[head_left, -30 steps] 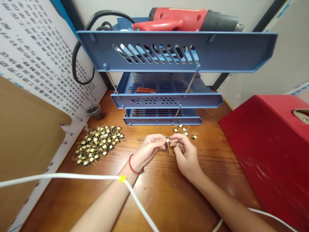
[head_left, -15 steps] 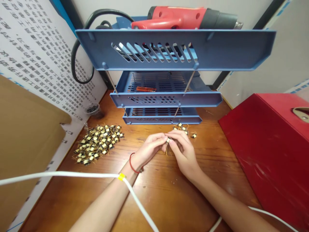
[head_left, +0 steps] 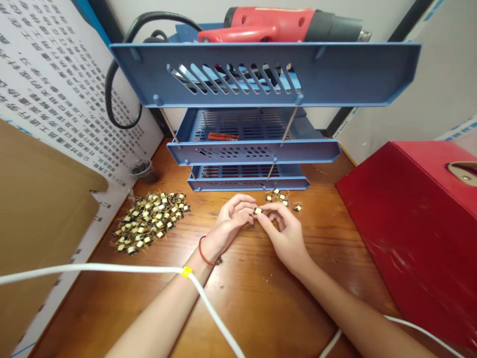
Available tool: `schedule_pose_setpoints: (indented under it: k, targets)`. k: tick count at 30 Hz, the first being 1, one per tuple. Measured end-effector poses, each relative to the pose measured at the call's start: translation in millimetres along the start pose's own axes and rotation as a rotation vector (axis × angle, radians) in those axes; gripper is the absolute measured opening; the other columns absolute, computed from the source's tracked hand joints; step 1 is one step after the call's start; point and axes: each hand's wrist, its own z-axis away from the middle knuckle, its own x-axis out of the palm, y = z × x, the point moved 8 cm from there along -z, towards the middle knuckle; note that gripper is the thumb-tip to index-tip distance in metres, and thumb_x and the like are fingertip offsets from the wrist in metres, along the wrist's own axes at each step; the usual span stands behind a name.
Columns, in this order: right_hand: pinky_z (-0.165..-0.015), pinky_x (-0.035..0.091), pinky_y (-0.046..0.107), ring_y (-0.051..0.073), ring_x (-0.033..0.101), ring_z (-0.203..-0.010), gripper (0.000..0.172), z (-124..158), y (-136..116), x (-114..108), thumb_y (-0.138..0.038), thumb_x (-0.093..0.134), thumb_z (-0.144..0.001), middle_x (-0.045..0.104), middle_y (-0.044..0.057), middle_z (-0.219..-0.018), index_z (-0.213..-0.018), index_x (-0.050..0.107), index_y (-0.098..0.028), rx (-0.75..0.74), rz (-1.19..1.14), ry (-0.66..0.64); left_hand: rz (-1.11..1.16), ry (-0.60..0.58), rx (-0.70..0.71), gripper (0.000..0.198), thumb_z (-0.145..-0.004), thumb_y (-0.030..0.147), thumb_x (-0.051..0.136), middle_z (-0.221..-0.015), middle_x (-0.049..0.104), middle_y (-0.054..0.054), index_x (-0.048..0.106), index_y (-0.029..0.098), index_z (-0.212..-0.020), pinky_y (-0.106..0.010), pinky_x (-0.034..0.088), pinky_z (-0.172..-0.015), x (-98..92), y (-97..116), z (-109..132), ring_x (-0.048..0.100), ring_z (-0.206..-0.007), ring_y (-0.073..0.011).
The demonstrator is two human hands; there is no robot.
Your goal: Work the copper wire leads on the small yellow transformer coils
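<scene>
Between the thumb and forefinger of my right hand [head_left: 285, 231] is a small transformer [head_left: 258, 211] with a pale yellow top and a black base. My left hand [head_left: 234, 216] is right beside it, thumb and fingers curled together, fingertips close against the part's left side. Whether those fingers pinch its thin wires is hidden. Just behind my right hand lie several similar transformers [head_left: 283, 197] in a loose group, one [head_left: 297, 207] a little apart. To the left on the table is a large pile of them [head_left: 151, 221] with copper-coloured wires.
A blue tiered rack [head_left: 246, 185] stands at the back, with a red heat gun [head_left: 272, 25] on top and an orange-handled tool [head_left: 223, 136] inside. A red case [head_left: 406, 223] is at right. A clear cup [head_left: 145, 171] sits at back left. A white cable [head_left: 112, 268] crosses my left forearm.
The transformer has turned so its yellow top faces up and its wires no longer hang toward me. My left thumb has drawn back from it to the left.
</scene>
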Motion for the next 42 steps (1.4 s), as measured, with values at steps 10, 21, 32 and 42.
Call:
schedule_pose_setpoints:
  k: [10,21,32,42]
  targets:
    - [-0.073,0.052,0.031,0.017,0.063,-0.075,0.014,-3,11,10,-0.030,0.065,-0.073,0.068,0.003,-0.078,-0.082,0.064,-0.019,0.202,-0.329,-0.095,0.029,0.097,-0.056,0.016,-0.066,0.023,0.072,-0.067,0.062,-0.002,0.069,0.011,-0.076,-0.023,0.041,-0.070,-7.8,-5,-4,0.054,-0.066,-0.0096]
    - [-0.075,0.051,0.032,0.017,0.064,-0.073,0.018,-7,16,12,-0.035,0.066,-0.070,0.068,0.003,-0.072,-0.069,0.062,-0.018,0.265,-0.287,-0.173,0.006,0.124,-0.029,0.016,-0.065,0.024,0.073,-0.066,0.060,-0.001,0.066,0.012,-0.072,-0.022,0.040,-0.068,-8.2,-4,-4,0.052,-0.063,-0.0089]
    - [-0.073,0.050,0.030,0.015,0.062,-0.071,0.019,-10,14,9,-0.036,0.066,-0.070,0.065,0.000,-0.069,-0.071,0.059,-0.019,0.236,-0.298,-0.206,-0.213,-0.021,-0.062,0.020,-0.067,0.029,0.071,-0.063,0.060,-0.001,0.063,0.011,-0.072,-0.022,0.040,-0.065,-5.2,4,-12,0.054,-0.062,-0.0093]
    - [-0.075,0.048,0.031,0.015,0.062,-0.073,0.018,-11,12,18,-0.036,0.064,-0.072,0.065,0.001,-0.071,-0.071,0.059,-0.018,0.247,-0.319,-0.334,-0.424,-0.142,-0.096,0.026,-0.070,0.036,0.068,-0.060,0.063,-0.003,0.060,0.012,-0.074,-0.022,0.045,-0.060,-11.2,7,-19,0.059,-0.057,-0.0111]
